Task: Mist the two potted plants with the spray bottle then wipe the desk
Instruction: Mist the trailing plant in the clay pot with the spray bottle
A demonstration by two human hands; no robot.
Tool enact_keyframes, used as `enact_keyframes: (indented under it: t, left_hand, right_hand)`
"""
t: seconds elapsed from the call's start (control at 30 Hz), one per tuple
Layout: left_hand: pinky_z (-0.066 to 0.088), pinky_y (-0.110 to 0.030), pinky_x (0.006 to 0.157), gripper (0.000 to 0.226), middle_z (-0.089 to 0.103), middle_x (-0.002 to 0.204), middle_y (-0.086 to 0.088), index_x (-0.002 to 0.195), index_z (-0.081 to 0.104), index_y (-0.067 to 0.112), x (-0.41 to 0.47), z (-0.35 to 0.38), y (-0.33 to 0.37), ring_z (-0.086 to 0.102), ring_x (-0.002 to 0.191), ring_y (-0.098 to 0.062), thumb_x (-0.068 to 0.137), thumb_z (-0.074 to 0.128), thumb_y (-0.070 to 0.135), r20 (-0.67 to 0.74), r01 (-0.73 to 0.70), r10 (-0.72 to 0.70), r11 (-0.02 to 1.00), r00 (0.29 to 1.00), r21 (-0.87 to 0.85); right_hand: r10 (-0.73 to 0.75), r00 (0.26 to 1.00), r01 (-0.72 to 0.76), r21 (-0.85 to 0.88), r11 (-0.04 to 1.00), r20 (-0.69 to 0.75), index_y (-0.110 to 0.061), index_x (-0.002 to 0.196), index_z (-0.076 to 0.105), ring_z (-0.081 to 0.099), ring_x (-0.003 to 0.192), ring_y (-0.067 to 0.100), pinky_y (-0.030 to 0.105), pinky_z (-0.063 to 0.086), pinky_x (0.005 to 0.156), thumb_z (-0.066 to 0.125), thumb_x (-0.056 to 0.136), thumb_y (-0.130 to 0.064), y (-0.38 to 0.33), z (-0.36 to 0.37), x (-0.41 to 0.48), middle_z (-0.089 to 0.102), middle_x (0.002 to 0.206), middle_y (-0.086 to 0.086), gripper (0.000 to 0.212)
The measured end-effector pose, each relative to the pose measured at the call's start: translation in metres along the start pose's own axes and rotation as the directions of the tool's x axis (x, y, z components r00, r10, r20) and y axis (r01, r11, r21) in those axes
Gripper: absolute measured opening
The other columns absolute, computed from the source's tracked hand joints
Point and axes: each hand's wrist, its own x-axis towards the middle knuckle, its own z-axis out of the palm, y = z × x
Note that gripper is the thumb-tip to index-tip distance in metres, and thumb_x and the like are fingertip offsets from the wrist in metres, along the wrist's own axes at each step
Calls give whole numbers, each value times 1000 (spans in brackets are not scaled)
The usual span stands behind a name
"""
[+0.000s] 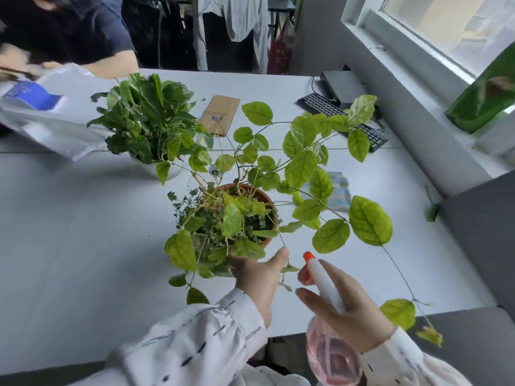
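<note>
A trailing plant in a terracotta pot [257,194] stands mid-desk, its long stems spreading right. My left hand [260,277] grips the pot's near side, thumb up by the rim, fingers hidden under leaves. My right hand [345,307] holds a spray bottle [324,285] with a white head, orange nozzle and pink body, the nozzle aimed at this plant from just in front of it. A second, bushier plant in a white pot [152,167] sits further back left. A pale blue-patterned cloth [338,190] lies right of the terracotta pot, partly behind leaves.
The white desk [69,232] also carries a brown paper envelope [221,114], a black keyboard [334,111] at the back right, and a white bag [50,121] at the left. Another person's arm [111,62] rests at the far edge. A window sill runs along the right.
</note>
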Motion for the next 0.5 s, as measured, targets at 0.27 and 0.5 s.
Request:
enact_keyframes:
  t: [0.27,0.5]
  left_hand:
    - [40,-25,58,15,64,97,-6,108,56,11,1,-25,8,62,70,-17,93,54,15,21,123,-126,899,992,-420]
    - [40,-30,67,8,56,93,-5,100,57,13,-12,-38,1,60,78,-21,94,54,17,-40,85,-113,898,993,-431]
  right_hand:
    - [-4,996,9,-52,999,89,-14,90,60,60,77,18,34,47,77,64,88,-26,21,10,51,64,82,-1,13]
    - [48,967,-20,-115,993,252,-16,85,60,57,76,16,32,45,71,61,90,-31,21,21,91,60,81,-1,16]
